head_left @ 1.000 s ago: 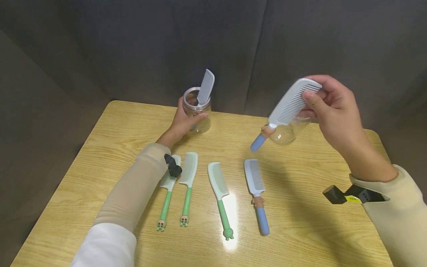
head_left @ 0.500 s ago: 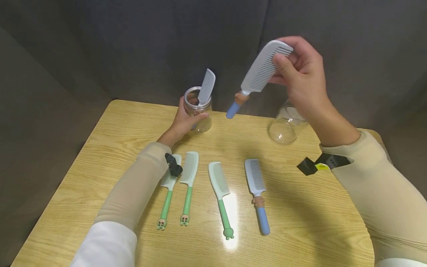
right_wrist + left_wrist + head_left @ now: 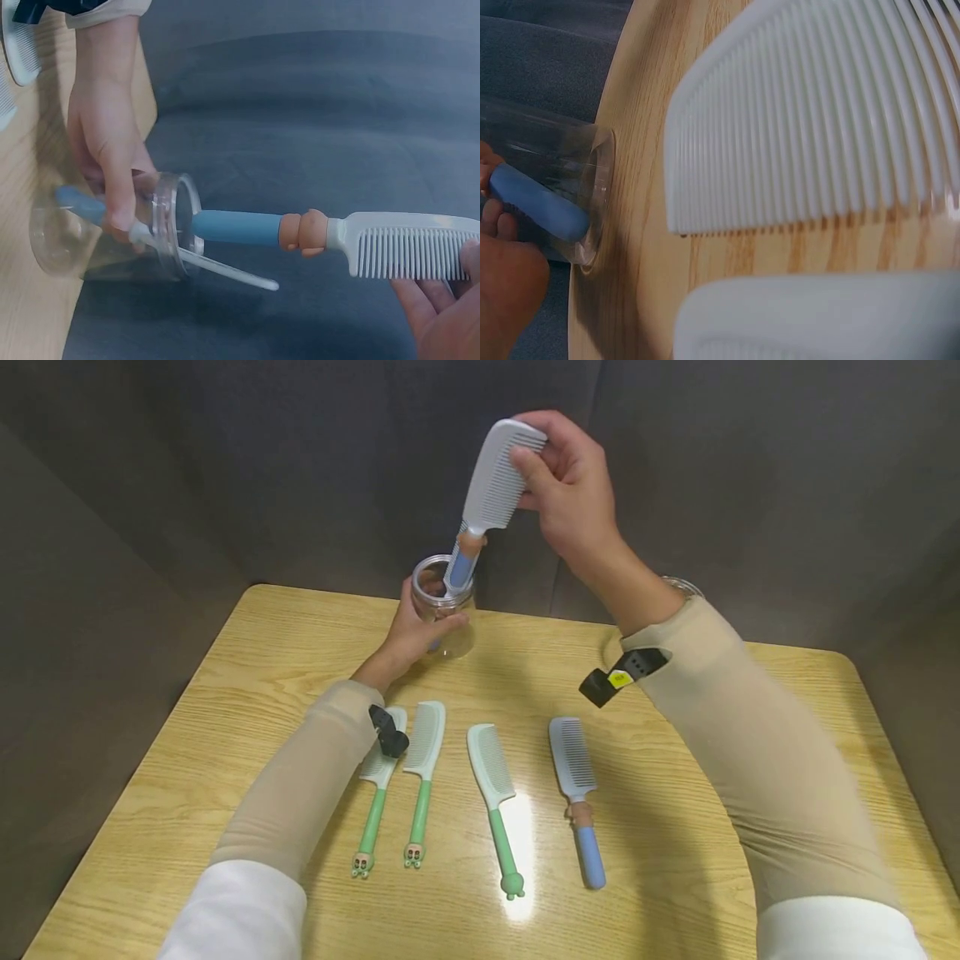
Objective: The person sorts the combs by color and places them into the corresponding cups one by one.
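Right hand point(image 3: 573, 497) pinches the toothed end of a white plastic comb with a blue handle and tan bead collar point(image 3: 491, 485), thumb on the front of the teeth, fingers curled behind. Comb hangs above the far middle of the wooden bench point(image 3: 675, 860), long axis steep, tilted so the teeth end sits up and right, blue handle pointing down and left. Handle tip is right at the mouth of a clear glass jar point(image 3: 442, 610); in the right wrist view the tip is just entering the rim.

Left hand point(image 3: 408, 635) wraps around that jar from the near side, fingers curled on the glass, jar standing on the bench at far centre-left. Inside the jar: a second white comb with blue handle point(image 3: 150, 232), handle down at the bottom, teeth end sticking out past the rim.

A second clear glass jar point(image 3: 678, 585) stands further right, mostly hidden behind the right forearm; contents cannot be told.

On the near half of the bench, four combs lie in a row, handles toward the person: two white combs with green handles point(image 3: 423, 777) side by side on the left, one more green-handled comb point(image 3: 495, 802) in the middle, one blue-handled white comb point(image 3: 577, 793) on the right.
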